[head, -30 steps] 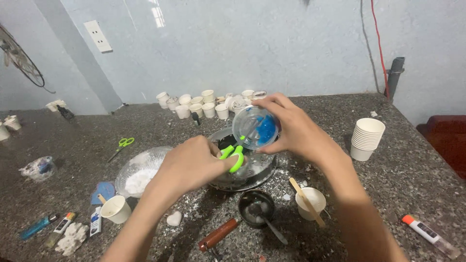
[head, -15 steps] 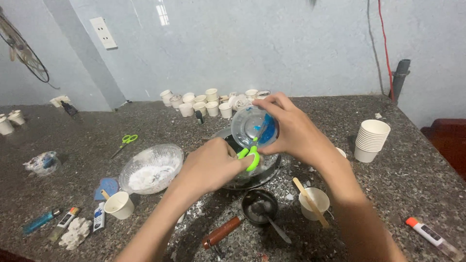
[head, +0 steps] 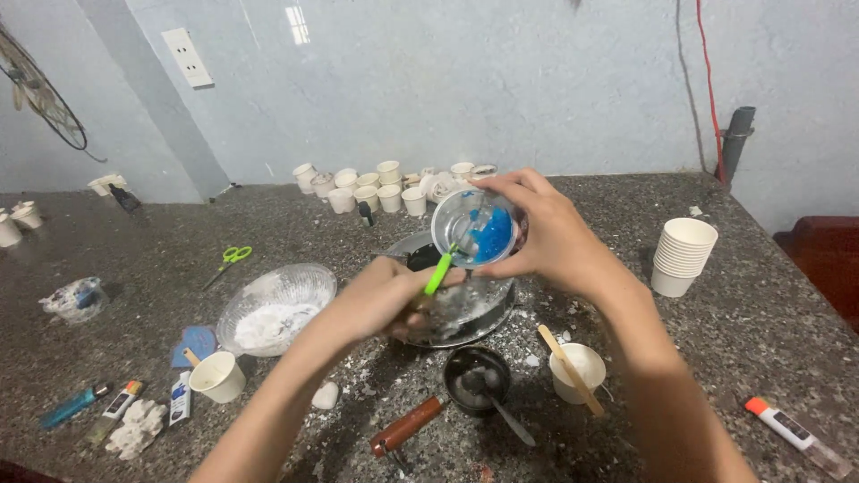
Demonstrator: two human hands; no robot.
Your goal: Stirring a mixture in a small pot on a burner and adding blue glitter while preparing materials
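My right hand [head: 555,240] holds a small clear cup [head: 474,229] tilted on its side, with blue material stuck inside it. My left hand [head: 385,300] grips a green-handled tool [head: 438,274] whose tip reaches into the cup's mouth. Both hands hover over a round metal pan [head: 465,309] that holds grey-white residue. Part of the pan is hidden behind my left hand.
A clear bowl of white powder [head: 273,309] sits left of the pan. Nearby lie a black ladle [head: 479,380], a paper cup with a wooden stick [head: 577,368], a stack of paper cups [head: 682,257], green scissors [head: 228,262], a lighter [head: 76,404], a glue tube [head: 792,431] and several small cups [head: 376,188] by the wall.
The view has shifted slightly. My left hand has turned the green tool so its tip now pokes up into the tilted cup; the right hand keeps the cup over the pan.
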